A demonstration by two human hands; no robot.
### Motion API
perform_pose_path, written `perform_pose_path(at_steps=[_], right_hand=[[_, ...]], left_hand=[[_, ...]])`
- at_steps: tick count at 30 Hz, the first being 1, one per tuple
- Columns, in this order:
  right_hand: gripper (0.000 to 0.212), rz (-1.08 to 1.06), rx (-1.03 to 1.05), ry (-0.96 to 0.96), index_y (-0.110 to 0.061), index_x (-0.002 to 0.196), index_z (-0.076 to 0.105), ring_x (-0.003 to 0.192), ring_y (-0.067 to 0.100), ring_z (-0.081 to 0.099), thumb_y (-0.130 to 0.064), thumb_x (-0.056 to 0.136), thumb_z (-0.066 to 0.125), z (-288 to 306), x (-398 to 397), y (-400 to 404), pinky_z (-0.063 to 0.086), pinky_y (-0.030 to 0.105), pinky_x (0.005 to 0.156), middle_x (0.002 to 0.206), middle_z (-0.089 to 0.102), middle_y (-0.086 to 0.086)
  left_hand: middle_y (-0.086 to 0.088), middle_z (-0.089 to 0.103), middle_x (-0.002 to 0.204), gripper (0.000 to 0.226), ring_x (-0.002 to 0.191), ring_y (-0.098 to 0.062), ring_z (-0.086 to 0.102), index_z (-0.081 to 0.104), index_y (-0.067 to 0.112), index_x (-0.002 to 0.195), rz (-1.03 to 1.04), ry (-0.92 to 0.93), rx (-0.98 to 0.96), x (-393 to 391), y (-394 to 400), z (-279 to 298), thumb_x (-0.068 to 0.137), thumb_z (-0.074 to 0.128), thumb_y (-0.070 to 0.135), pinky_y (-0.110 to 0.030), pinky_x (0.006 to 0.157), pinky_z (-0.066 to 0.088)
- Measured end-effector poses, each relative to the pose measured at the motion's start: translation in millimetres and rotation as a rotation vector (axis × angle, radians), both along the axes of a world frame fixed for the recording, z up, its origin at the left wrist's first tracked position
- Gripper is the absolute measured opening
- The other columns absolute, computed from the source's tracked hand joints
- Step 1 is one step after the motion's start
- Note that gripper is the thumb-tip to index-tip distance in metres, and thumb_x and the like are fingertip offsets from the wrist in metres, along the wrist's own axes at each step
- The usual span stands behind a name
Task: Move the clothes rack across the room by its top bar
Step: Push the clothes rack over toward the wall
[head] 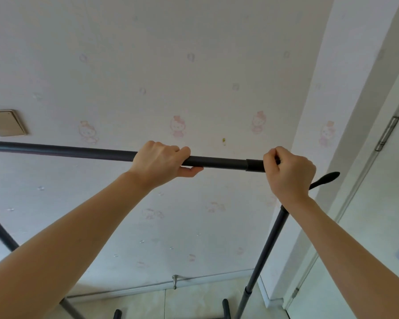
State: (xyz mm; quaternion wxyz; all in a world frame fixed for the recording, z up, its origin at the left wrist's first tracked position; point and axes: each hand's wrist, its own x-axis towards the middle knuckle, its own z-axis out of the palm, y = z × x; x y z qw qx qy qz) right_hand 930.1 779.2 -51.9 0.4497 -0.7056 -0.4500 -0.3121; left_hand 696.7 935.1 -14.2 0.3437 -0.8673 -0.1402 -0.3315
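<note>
Left hand [158,163] wrapped around top bar [62,151], right hand [288,171] clenched on its end; upright pole [266,252] below

Bright, even daylight, soft and diffuse; source not in view. Wall [171,65] reads pale and slightly washed out, cartoon print faint, low contrast. No hard shadows; only a weak soft one under the left hand [158,163] on the top bar [55,150]. No glare; dull sheen along the bar and on the door hinge [386,133]. Strong wide-angle distortion: the bar bows, door frame [355,192] and wall corner lean and curve toward the right edge. Forearms balloon at the bottom corners. Centre is fairly sharp, the right hand [289,172] too; overall slightly soft, compression smear on the wallpaper.
</note>
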Motion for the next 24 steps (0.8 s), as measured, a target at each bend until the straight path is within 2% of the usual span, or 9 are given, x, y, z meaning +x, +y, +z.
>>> perform_pose_path(at_steps=[4,10,14,19,24], right_hand=[[0.036,0.033,0.006,-0.007,-0.013,0.052,0.039,0.035,0.02,0.021,-0.018,0.087,0.043,1.3,-0.7,42.0,0.018,0.024,0.044,0.038,0.025,-0.001],[0.037,0.068,0.011,-0.003,-0.009,0.051,0.044,0.034,0.023,0.025,-0.019,0.087,0.043,-2.5,-15.0,98.5,0.02,0.026,0.043,0.037,0.028,0.001],[0.036,0.088,0.005,0.011,-0.008,0.052,0.044,0.033,0.025,0.026,-0.018,0.087,0.046,-2.5,-29.2,126.2,0.02,0.026,0.044,0.036,0.031,0.004],[0.033,0.096,0.022,0.007,-0.014,0.053,0.042,0.035,0.022,0.022,-0.015,0.085,0.049,-3.4,-54.1,152.6,0.015,0.023,0.045,0.038,0.027,0.0],[0.034,0.11,0.031,0.026,-0.009,0.053,0.048,0.033,0.025,0.028,-0.017,0.086,0.047,-5.2,-72.7,175.1,0.015,0.022,0.047,0.037,0.031,0.002]], left_hand=[[-0.002,0.037,0.035,0.056,0.027,-0.022,0.031,0.046,0.01,0.056,0.026,-0.004,0.001,-4.3,35.3,-0.6,0.088,0.048,0.056,-0.02,0.04,0.024],[-0.001,0.035,0.034,0.055,0.026,-0.021,0.03,0.044,0.011,0.054,0.067,-0.005,0.011,-24.7,86.4,-1.4,0.087,0.052,0.054,-0.019,0.037,0.026],[-0.002,0.034,0.034,0.054,0.027,-0.021,0.028,0.043,0.011,0.054,0.076,-0.012,0.02,-39.7,107.6,1.4,0.087,0.053,0.053,-0.019,0.037,0.025],[-0.002,0.036,0.035,0.055,0.026,-0.021,0.031,0.044,0.011,0.054,0.079,-0.004,0.052,-65.5,133.2,0.4,0.088,0.053,0.053,-0.02,0.035,0.027],[-0.001,0.037,0.035,0.056,0.027,-0.02,0.032,0.044,0.011,0.054,0.071,-0.017,0.069,-85.1,155.2,2.7,0.09,0.053,0.052,-0.018,0.038,0.024]])
